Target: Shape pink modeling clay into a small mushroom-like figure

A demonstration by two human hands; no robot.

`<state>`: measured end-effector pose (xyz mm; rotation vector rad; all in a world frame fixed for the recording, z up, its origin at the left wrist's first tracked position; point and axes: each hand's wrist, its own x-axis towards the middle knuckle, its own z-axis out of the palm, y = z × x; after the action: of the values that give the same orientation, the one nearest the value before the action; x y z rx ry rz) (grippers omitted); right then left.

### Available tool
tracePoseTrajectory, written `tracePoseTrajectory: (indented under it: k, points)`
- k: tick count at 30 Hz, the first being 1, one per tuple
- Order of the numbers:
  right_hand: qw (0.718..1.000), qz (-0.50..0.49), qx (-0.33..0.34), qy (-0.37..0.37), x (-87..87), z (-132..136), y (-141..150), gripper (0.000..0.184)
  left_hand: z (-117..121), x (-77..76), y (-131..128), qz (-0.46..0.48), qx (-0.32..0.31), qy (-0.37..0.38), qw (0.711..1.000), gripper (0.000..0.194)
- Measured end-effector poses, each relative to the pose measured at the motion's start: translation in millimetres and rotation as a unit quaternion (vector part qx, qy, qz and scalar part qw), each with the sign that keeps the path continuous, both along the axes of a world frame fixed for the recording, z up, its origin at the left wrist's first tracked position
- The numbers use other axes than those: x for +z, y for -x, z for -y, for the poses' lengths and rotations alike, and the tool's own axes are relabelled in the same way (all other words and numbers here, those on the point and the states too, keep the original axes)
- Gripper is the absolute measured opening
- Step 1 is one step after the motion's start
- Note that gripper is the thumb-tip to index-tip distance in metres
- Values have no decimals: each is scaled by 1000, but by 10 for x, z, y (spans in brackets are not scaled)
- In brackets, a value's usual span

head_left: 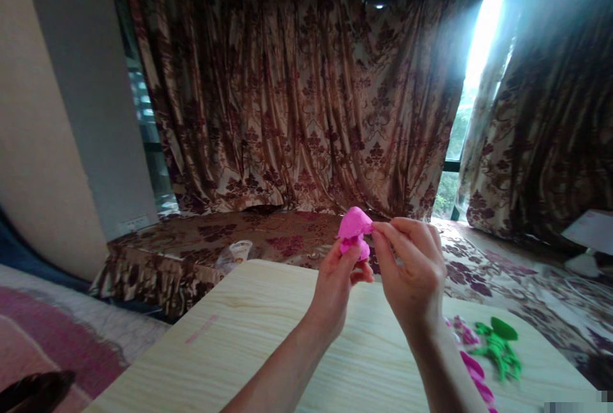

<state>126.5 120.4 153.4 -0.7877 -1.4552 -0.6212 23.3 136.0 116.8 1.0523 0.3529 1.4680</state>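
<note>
Above the table, my left hand is closed around the lower part of a bright pink petal-like piece with a rounded, curved top. My right hand pinches the right edge of this same piece between thumb and forefinger. What the piece is made of, I cannot tell. To the right of my right forearm lie more pink petal-like pieces, partly hidden by the arm. Beside them are green leaf-like pieces and small pink-and-white bits.
A pale wood-grain table is under my hands, with a thin pink strip on its left part. A clear plastic bag with a white cup stands past its far edge. Behind are a cloth-covered ledge, patterned curtains and a white lamp.
</note>
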Motion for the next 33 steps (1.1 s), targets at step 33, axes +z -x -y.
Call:
tracePoseTrajectory:
  k: [33]
  points:
    - [995,75,60,22,11,61,44,44,9,53,71,66,-68,42,995,9]
